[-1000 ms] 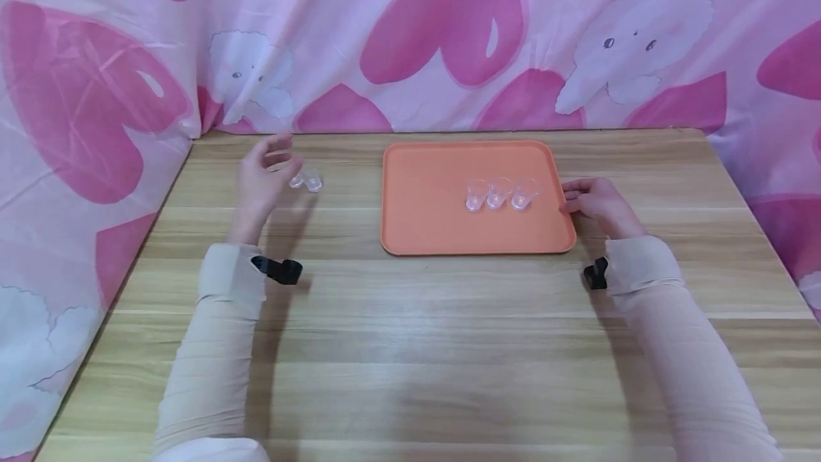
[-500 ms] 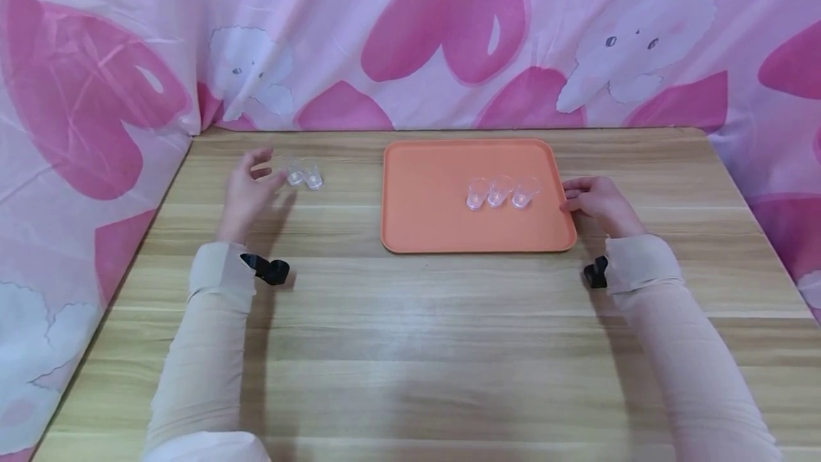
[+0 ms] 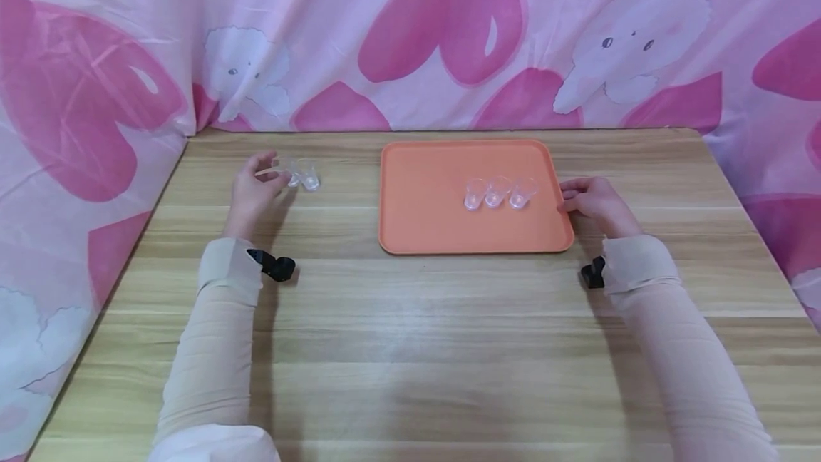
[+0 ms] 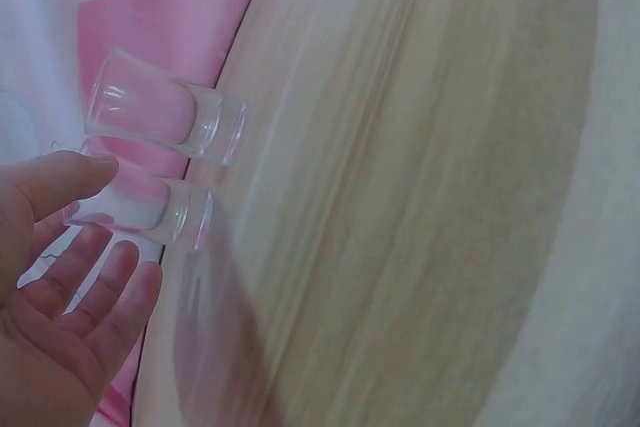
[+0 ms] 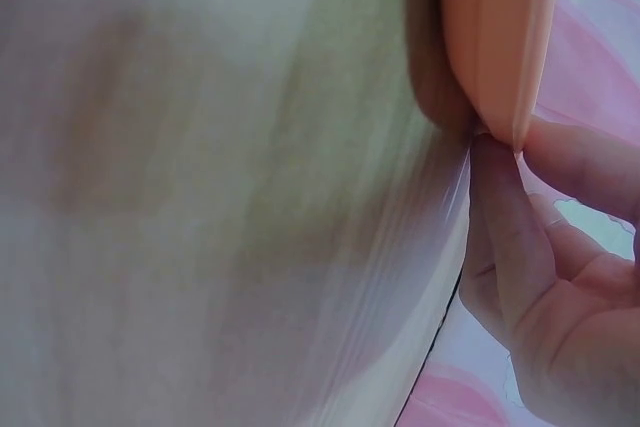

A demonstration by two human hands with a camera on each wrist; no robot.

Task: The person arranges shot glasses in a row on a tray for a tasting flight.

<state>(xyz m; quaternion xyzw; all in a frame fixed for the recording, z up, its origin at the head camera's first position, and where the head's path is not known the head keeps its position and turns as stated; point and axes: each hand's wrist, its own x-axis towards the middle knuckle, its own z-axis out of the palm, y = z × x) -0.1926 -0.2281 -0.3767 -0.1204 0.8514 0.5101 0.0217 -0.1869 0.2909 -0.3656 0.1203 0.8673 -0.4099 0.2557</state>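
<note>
My left hand (image 3: 251, 187) is at the far left of the table, thumb and fingers round the nearer of two clear shot glasses (image 4: 185, 212). In the left wrist view the thumb overlaps that glass near its rim, and the index finger is partly hidden behind it. Beside it stands the second shot glass (image 4: 165, 107), upright. My right hand (image 3: 596, 202) pinches the right edge of an orange tray (image 3: 423, 227) between thumb and fingers. Three more clear shot glasses (image 3: 497, 194) stand in a row on the tray, right of its middle.
The wooden table (image 3: 410, 348) runs back to a pink curtain (image 3: 442, 34) patterned with hearts, which also hangs along both sides. Black wrist cameras (image 3: 279, 267) are strapped at both cuffs. The tray lies flat near the table's back edge.
My left hand drew back left from the pair of shot glasses, then came in to the left one of them. My right hand has stayed at the tray's edge.
</note>
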